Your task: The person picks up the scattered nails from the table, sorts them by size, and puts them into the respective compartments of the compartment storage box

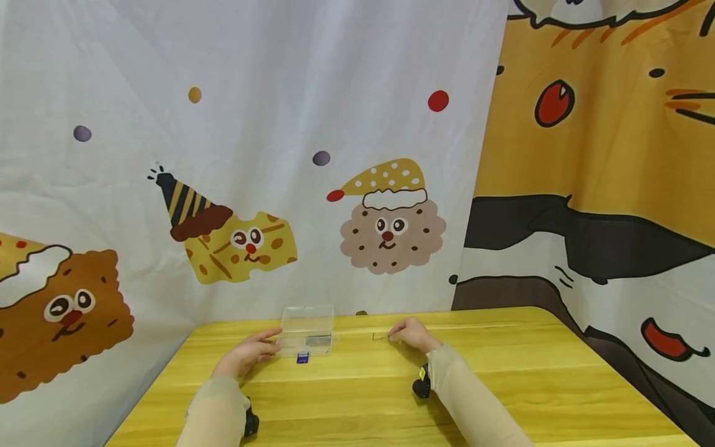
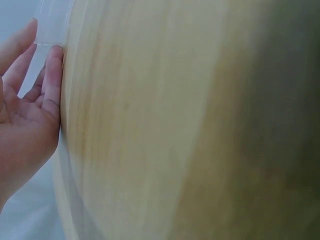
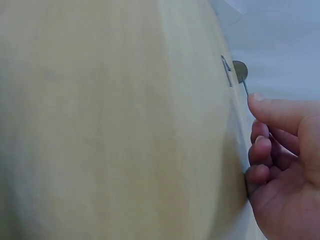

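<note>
A clear plastic box (image 1: 287, 343) stands with its transparent lid (image 1: 307, 318) raised at the back. Thin grey metal pieces (image 1: 318, 340) lie in its right part, and a blue tag (image 1: 302, 357) is at its front. My left hand (image 1: 249, 355) is at the box's left side, its fairly straight fingers touching the edge. To the right, my right hand (image 1: 414, 335) pinches a thin metal rod (image 3: 245, 87) between thumb and fingers; the rod's far end is hidden in the hand. Near its tip, a small bent metal piece, L-shaped like a hex key (image 3: 226, 70), lies on the table.
The yellow wood-grain table (image 1: 346, 403) ends at a back edge close behind the box. A printed cloth curtain (image 1: 251, 74) hangs behind it. A small black camera (image 1: 422, 382) is strapped at the right wrist.
</note>
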{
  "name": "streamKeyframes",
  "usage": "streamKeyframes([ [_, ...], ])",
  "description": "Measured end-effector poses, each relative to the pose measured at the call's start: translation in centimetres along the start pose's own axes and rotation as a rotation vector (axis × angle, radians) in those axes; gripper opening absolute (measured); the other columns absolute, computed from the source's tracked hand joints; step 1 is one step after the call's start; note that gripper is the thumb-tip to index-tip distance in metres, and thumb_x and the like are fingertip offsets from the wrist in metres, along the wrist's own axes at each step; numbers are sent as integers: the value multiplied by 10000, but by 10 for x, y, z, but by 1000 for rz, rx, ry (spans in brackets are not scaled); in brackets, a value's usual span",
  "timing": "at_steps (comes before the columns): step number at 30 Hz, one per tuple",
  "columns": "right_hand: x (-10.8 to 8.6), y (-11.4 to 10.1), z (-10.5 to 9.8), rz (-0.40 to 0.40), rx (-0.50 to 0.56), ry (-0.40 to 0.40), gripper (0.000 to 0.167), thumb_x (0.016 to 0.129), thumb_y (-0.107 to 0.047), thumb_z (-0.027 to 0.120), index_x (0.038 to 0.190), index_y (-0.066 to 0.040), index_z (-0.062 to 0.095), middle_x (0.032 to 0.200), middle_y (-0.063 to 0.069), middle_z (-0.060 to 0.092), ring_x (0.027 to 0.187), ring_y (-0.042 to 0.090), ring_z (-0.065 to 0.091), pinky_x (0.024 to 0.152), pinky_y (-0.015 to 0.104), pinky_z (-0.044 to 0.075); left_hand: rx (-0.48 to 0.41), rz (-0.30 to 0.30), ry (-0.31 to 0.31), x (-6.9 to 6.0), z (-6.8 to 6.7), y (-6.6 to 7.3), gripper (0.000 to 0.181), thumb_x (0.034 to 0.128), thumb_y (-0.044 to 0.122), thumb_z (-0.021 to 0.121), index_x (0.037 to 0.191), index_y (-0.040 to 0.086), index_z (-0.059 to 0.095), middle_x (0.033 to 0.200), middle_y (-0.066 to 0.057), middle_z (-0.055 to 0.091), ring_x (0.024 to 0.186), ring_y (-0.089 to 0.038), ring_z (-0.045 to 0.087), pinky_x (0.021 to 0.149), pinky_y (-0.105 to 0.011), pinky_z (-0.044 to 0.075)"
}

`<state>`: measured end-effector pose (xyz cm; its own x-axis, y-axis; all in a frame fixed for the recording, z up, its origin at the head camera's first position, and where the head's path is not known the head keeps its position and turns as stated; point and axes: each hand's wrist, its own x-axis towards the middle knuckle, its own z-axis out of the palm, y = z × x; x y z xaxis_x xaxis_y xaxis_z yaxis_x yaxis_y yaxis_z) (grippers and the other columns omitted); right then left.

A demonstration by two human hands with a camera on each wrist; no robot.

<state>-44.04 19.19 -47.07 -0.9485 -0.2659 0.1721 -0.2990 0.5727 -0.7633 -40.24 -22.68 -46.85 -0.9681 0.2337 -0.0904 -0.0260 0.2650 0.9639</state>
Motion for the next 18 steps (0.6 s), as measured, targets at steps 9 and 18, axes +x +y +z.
streamKeyframes([
  [9,6,-4,-14,48,39,-22,153,864,-35,666,967,48,742,982,104,699,873,201,595,788,370,504,-13,-14,24,-1,1,2,599,940,42,603,1478,-31,349,1481,-314,292,1148,-282,514,971,-455,430],
  [18,17,-15,-21,28,26,-18,207,902,-51,638,1031,92,714,1050,153,691,993,281,617,810,404,518,-32,-12,40,1,1,-1,598,930,25,610,1470,-37,360,1472,-319,303,1077,-243,541,953,-446,442],
])
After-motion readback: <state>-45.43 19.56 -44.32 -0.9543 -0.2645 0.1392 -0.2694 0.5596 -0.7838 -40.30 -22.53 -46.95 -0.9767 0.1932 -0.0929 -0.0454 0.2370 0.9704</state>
